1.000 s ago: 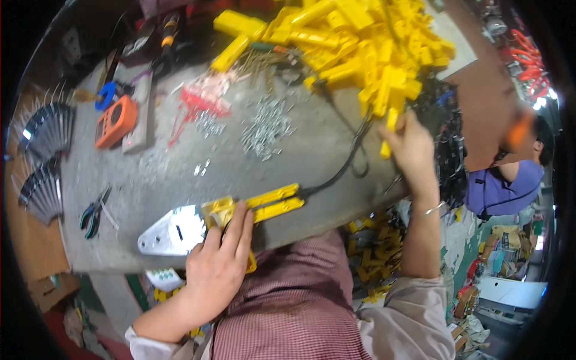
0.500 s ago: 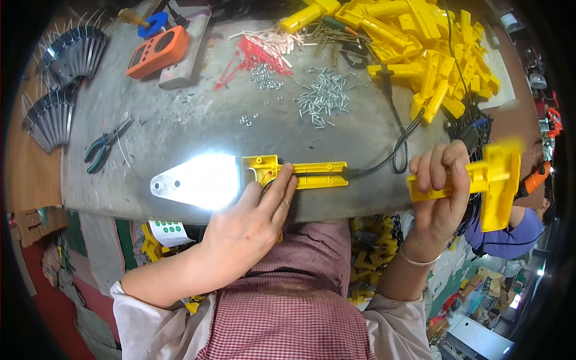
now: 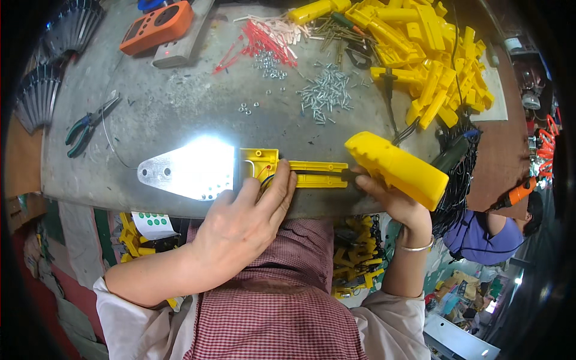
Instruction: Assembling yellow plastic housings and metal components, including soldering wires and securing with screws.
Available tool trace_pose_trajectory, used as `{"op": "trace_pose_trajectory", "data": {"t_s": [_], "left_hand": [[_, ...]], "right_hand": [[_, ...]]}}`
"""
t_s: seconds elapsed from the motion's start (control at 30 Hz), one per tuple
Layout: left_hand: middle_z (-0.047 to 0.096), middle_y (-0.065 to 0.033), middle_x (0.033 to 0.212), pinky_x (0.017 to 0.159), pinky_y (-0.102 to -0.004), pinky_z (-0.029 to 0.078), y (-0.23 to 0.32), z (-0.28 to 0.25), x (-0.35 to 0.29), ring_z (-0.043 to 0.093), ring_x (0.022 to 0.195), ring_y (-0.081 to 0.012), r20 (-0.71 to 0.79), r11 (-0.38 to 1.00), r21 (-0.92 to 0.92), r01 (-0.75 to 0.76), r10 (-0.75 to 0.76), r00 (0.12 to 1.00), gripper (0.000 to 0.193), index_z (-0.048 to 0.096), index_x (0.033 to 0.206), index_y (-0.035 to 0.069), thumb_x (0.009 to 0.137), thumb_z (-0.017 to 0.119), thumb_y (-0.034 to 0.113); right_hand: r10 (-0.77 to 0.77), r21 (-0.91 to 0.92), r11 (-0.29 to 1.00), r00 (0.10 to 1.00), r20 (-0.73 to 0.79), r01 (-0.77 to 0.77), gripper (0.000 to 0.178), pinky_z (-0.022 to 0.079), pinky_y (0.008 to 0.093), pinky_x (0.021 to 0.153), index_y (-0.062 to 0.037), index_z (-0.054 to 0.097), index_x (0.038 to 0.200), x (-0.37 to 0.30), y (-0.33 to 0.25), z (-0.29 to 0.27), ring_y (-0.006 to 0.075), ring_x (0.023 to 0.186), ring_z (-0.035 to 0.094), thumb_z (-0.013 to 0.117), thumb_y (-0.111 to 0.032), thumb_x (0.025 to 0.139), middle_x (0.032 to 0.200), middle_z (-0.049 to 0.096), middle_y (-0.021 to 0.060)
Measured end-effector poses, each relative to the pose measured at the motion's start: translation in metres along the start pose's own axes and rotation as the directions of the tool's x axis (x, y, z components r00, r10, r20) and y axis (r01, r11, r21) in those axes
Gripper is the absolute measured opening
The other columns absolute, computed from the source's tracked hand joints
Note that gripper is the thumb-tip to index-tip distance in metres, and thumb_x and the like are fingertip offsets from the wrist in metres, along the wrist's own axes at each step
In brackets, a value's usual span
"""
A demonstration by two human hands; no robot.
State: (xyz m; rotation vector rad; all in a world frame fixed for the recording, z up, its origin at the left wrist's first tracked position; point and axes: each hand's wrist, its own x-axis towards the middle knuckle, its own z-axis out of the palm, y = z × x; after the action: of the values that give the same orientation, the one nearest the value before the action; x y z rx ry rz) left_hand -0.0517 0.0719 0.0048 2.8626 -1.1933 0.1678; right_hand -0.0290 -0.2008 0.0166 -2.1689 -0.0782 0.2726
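Observation:
My left hand [image 3: 240,231] presses its fingers on an open yellow handle half [image 3: 324,166] lying near the table's front edge, holding down the thin wires inside. A flat, pointed metal plate [image 3: 174,171] with two holes joins the handle's left end; white glare washes out part of it. A black cord [image 3: 349,175] leaves the handle's right end. My right hand [image 3: 402,207] is closed on a second yellow handle half [image 3: 399,168], held tilted above the table with its outer side up. Its thumb and a fingertip are beside the cord; the other fingers are hidden behind the shell.
Loose screws [image 3: 327,93], nuts [image 3: 270,65] and red sleeves [image 3: 261,45] lie farther back. Yellow shells [image 3: 420,48] are heaped at back right, black cords [image 3: 459,174] below them. Pliers [image 3: 90,126] and an orange device [image 3: 157,27] are left. A person [image 3: 483,237] sits at right.
My right hand has brought the yellow handle half leftward to the cord end and turned it outer side up. My left hand stays on the lower half. The view has shifted slightly.

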Motion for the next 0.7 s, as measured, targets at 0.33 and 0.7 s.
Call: {"op": "trace_pose_trajectory", "data": {"t_s": [0.33,0.7], "left_hand": [[0.053,-0.0082,0.126,0.052,-0.0236,0.042,0.010,-0.002,0.005,0.049,0.080,-0.0166,0.035,0.996,0.083,0.044,-0.047,0.998,0.054,0.056,0.128,0.004,0.075,0.055,0.016],[0.050,-0.0073,0.130,0.053,-0.0262,0.044,0.011,-0.002,0.009,0.049,0.079,-0.0175,0.066,0.996,0.050,0.070,-0.073,0.995,0.058,0.054,0.132,0.007,0.074,0.057,0.017]], "right_hand": [[-0.396,-0.195,0.895,0.916,0.064,0.400,0.024,0.048,0.0346,0.070,-0.0022,0.064,0.099,0.001,-0.002,0.003,0.0249,0.074,0.058,0.065,-0.003,0.075,0.082,0.062,0.0077],[-0.038,0.472,0.844,0.907,-0.420,0.254,0.041,0.044,0.0401,0.092,-0.0005,0.051,0.109,0.000,-0.025,0.055,0.0172,0.084,0.051,0.059,-0.034,0.088,0.088,0.048,0.0055]]}}
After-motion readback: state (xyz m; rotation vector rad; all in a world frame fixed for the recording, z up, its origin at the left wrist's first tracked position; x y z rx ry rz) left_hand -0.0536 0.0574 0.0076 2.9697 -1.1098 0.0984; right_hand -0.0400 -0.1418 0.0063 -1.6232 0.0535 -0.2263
